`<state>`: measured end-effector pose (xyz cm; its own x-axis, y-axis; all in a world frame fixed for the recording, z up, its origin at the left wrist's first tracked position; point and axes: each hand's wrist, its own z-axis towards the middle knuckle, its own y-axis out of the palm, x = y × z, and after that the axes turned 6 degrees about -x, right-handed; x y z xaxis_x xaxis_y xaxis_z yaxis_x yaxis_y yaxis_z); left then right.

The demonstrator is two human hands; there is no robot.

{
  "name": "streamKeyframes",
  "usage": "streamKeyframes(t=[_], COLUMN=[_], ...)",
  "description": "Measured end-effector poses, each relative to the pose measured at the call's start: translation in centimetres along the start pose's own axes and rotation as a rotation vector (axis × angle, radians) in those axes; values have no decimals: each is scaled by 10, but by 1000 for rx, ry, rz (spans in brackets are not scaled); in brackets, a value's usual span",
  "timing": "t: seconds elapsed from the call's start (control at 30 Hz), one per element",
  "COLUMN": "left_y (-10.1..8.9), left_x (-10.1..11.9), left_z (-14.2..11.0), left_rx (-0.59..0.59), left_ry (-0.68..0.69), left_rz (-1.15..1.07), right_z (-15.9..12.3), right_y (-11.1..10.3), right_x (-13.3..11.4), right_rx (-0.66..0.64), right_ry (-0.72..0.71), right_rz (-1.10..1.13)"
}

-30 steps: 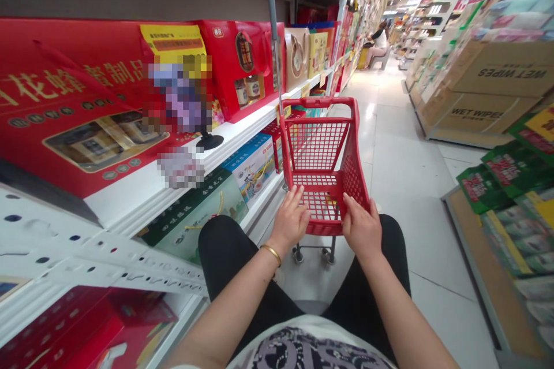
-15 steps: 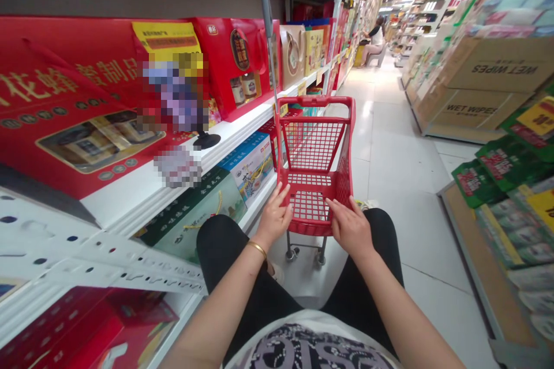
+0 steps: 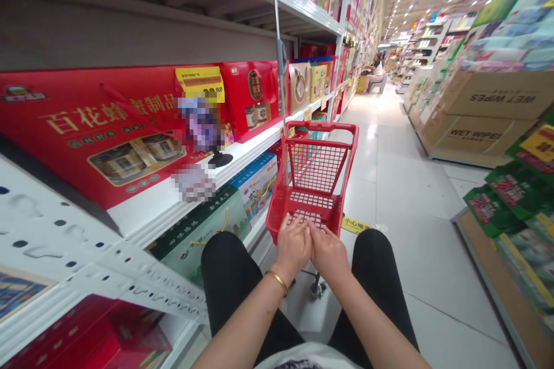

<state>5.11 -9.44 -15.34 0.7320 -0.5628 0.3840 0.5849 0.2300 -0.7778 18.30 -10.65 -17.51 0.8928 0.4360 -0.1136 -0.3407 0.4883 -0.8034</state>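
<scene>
A small red shopping cart (image 3: pixel 318 198) stands in front of my knees, and its mesh basket holds nothing I can see. My left hand (image 3: pixel 295 249), with a gold bangle (image 3: pixel 277 282) on the wrist, reaches over the cart's near rim. Beside it, my right hand (image 3: pixel 329 252) lies at the same rim. The fingers of both hands are stretched out, their tips meeting, and neither hand holds anything. Part of the near rim is hidden under them, so I cannot tell how firmly they touch it.
On the left shelf are red gift boxes (image 3: pixel 142 109) with jars, a price sign (image 3: pixel 201 81) and a pixelated object on a round black base (image 3: pixel 220 159). Green boxes (image 3: pixel 212 224) sit below. Wet wipes cartons (image 3: pixel 476 138) stand right. A person (image 3: pixel 375 71) sits down the aisle.
My hands have come together at the cart's near rim, from apart on either side of it. The cart has turned slightly, its near end swinging left. My view has tilted up.
</scene>
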Motion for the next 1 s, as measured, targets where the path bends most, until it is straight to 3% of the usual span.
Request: streamKeyframes(t=[0.2,0.33,0.5,0.6,0.77,1.0], left_y=[-4,-5,-10,-17,-31,-50], left_x=[-21,-25,-27,-30,-44,-70], left_z=[-8,-6,-7,-11,-22,-23], left_rx=[-16,-18,-13,-17,-68,-204], left_ry=[166,206,235,248,282,265], left_rz=[-28,-37,-54,-61,-84,-116], right_z=[3,18,36,33,14,11], right_y=[-17,-24,-24,-27,-32,-20], right_x=[7,35,67,62,36,34], right_rx=[-66,-103,-9,-8,-61,148], right_ry=[-50,-34,19,-43,-299,-302], right_rz=[104,168,256,304,354,506])
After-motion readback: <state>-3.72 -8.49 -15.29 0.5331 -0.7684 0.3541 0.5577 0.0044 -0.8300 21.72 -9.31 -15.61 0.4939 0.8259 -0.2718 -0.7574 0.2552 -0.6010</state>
